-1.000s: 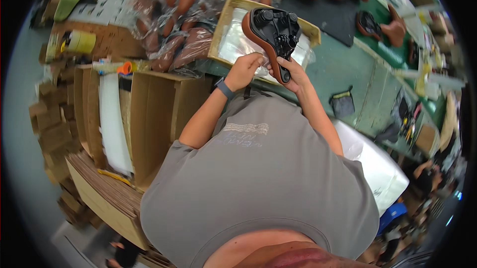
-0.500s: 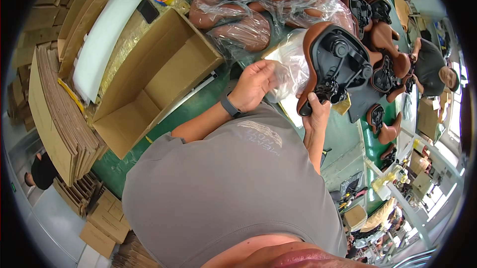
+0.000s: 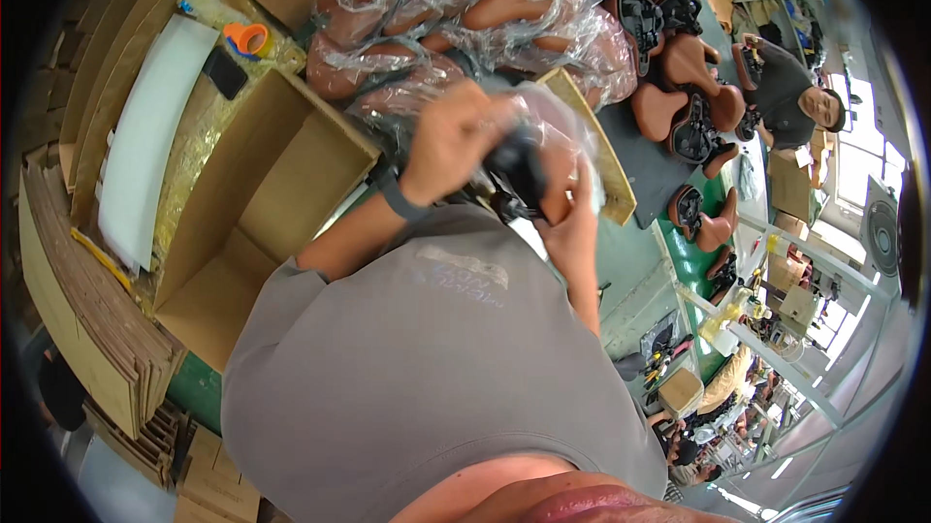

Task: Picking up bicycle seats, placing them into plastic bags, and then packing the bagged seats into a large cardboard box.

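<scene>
While both hands grip, a saddle (image 3: 524, 179) sits at chest height inside a clear bag (image 3: 558, 116).
Head view: left hand (image 3: 451, 140) clenches the bag's top over the saddle; right hand (image 3: 572, 222) grasps the saddle's lower end. An open carton (image 3: 257, 203) stands left; bagged saddles (image 3: 456, 14) lie beyond.

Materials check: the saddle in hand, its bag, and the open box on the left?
Saddle: brown top looks like smooth leather or faux leather, underside black, likely plastic. Bag: thin clear plastic film, crinkled and glossy. Open box: tan corrugated cardboard, matte.
</scene>
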Demonstrator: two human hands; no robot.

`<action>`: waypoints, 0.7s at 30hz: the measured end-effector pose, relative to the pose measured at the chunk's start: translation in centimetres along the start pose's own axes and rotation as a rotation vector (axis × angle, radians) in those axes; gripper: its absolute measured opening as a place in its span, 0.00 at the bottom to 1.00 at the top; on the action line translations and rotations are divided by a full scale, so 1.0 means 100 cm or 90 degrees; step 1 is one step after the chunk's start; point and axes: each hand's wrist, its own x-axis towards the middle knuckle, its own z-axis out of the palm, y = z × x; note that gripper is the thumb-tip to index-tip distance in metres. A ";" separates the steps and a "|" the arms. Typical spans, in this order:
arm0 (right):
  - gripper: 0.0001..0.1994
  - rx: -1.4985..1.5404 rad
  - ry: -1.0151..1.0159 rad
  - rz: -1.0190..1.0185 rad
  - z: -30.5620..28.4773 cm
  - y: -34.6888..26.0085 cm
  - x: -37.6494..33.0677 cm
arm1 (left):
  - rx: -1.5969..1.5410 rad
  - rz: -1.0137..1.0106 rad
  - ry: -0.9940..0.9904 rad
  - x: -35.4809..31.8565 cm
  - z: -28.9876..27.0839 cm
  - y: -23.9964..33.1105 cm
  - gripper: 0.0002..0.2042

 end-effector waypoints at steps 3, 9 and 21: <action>0.42 0.092 0.095 -0.168 0.037 0.052 0.031 | -0.117 0.303 -0.367 -0.003 0.015 0.018 0.05; 0.22 0.691 -0.021 0.074 0.006 0.003 0.133 | -0.070 0.039 -0.287 -0.012 -0.059 0.005 0.17; 0.11 0.068 0.308 -0.578 0.025 -0.166 0.380 | 0.037 -0.035 -0.239 -0.002 0.045 -0.032 0.25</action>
